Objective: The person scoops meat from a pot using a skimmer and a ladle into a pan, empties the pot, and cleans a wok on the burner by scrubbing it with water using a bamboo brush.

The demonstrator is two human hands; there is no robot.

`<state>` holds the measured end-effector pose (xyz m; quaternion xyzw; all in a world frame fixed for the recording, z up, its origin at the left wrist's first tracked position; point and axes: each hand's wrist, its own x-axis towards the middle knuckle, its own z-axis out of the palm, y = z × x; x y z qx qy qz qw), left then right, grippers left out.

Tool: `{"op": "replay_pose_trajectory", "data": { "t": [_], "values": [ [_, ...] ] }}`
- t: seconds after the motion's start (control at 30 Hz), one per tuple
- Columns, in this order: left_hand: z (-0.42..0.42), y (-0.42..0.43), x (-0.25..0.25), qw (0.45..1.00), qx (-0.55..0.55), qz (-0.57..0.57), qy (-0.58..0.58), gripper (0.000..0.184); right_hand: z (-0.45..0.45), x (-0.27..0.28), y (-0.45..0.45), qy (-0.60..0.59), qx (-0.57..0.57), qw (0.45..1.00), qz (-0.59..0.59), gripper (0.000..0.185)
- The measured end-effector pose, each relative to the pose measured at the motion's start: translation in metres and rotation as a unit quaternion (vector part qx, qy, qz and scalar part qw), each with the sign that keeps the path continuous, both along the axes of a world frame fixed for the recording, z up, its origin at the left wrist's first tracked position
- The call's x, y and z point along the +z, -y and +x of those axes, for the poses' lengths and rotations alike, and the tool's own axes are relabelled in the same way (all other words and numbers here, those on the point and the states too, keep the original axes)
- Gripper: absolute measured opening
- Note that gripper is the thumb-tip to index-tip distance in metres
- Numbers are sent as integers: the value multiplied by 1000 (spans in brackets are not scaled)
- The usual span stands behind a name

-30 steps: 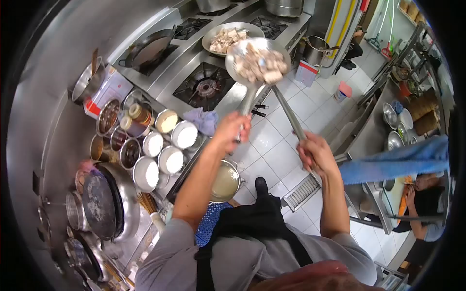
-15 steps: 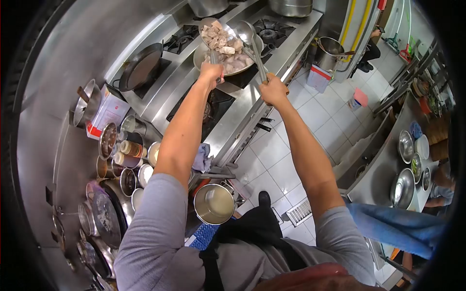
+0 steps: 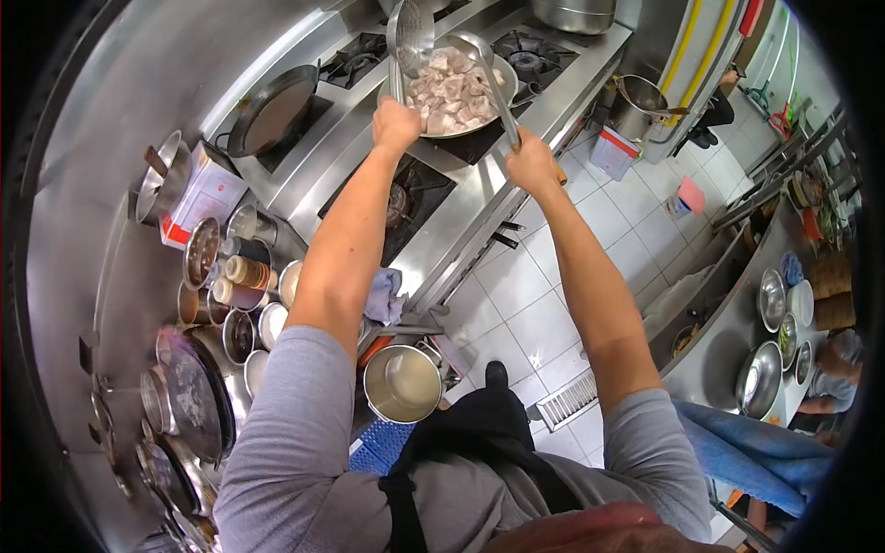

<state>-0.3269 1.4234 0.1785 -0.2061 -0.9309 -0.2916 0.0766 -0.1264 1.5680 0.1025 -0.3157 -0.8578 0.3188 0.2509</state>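
- Up at the far side of the scene, on the steel stove (image 3: 309, 180), sits a wide pan (image 3: 506, 76), and it's heaped with pale, pinkish chunks of meat (image 3: 454, 95).
- Left hand (image 3: 396, 125) stretched out, fingers curled round the handle of a perforated strainer (image 3: 410, 39); its round head is up, tilted, at the pan's far left.
- Right hand (image 3: 532, 164) reaching in too, fingers wrapped tight on the long handle of a steel ladle (image 3: 498, 99); that shaft crosses the pan's right side, with the scoop by the far rim. Whether it touches the meat, I can't tell.
- Off to the left on the same stove, a dark wok (image 3: 253, 106) with brown contents, and nearer, partly behind the left forearm, a bare burner (image 3: 398, 205).
- Near left, squeeze bottles (image 3: 249, 270) crowd in among round containers, with a bluish cloth (image 3: 384, 297) just beside the left arm.
- Down near the body, a steel pot (image 3: 376, 369) holding something pale.
- Over on the right, a metal surface (image 3: 728, 346) carries shiny steel bowls (image 3: 760, 380); farther off, a stockpot (image 3: 631, 120) stands past the stove's end.
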Motion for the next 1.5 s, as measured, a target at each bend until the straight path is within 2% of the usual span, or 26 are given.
{"op": "replay_pose_trajectory", "data": {
  "t": [0.1,0.13,0.2,0.23,0.27,0.3,0.33,0.37,0.4,0.5,0.57,0.63,0.77,0.83,0.87,0.9,0.93,0.97,1.0,1.03,1.1,1.23,1.37,1.43,1.5],
  "values": [
    [9,10,15,999,-8,9,35,50,5,15,9,-33,9,999,-18,42],
    [5,11,11,999,-1,33,26,45,6,20,14,-49,11,998,-31,42],
    [-10,12,-8,997,12,81,6,35,-2,15,10,-109,58,957,-261,41],
    [-16,14,-20,974,-21,185,131,29,-3,19,13,-138,78,915,-371,40],
    [-22,16,-32,924,-54,284,252,23,1,21,17,-197,96,876,-429,38],
    [-26,21,-35,847,-85,377,364,17,7,25,23,-236,109,843,-471,35],
    [-16,29,-36,751,-65,476,453,7,16,27,29,-272,123,806,-511,32],
    [-7,42,-39,682,-69,525,504,9,24,27,37,-305,136,765,-550,29],
    [2,57,-42,642,-74,551,529,9,36,32,51,-319,122,750,-566,22],
    [35,115,-54,528,-122,592,597,7,79,39,94,-323,120,743,-574,21],
    [73,171,-45,502,-157,614,589,14,111,43,137,-301,160,751,-565,29],
    [108,242,-36,438,-187,634,609,25,148,53,185,-281,193,745,-573,38],
    [190,416,-7,454,-172,681,548,34,205,72,316,-249,261,677,-641,50],
    [227,513,1,462,-154,708,511,35,225,77,391,-209,291,614,-703,55],
    [248,561,9,504,-122,708,480,35,231,81,431,-194,319,579,-725,54],
    [265,611,7,509,-139,719,452,40,243,82,466,-186,317,595,-714,53],
    [283,659,11,545,-106,714,426,42,253,80,501,-165,332,603,-707,53],
    [300,704,16,550,-76,717,420,42,255,77,537,-133,361,601,-701,52],
    [315,749,18,549,-79,728,403,43,256,74,568,-124,382,574,-713,52],
    [336,793,24,589,-30,723,361,38,258,75,597,-114,394,553,-726,53],
    [369,873,28,621,24,729,286,21,261,91,660,-88,419,534,-729,53],
    [420,1004,24,668,195,697,172,16,253,100,750,-21,461,548,-698,52],
    [413,1129,-17,732,400,547,71,14,235,103,817,33,490,557,-669,51],
    [403,1170,-24,750,450,482,52,13,225,105,843,55,495,565,-658,52],
    [371,1227,-59,777,511,361,67,29,206,104,871,71,523,569,-631,54]
  ]
}}
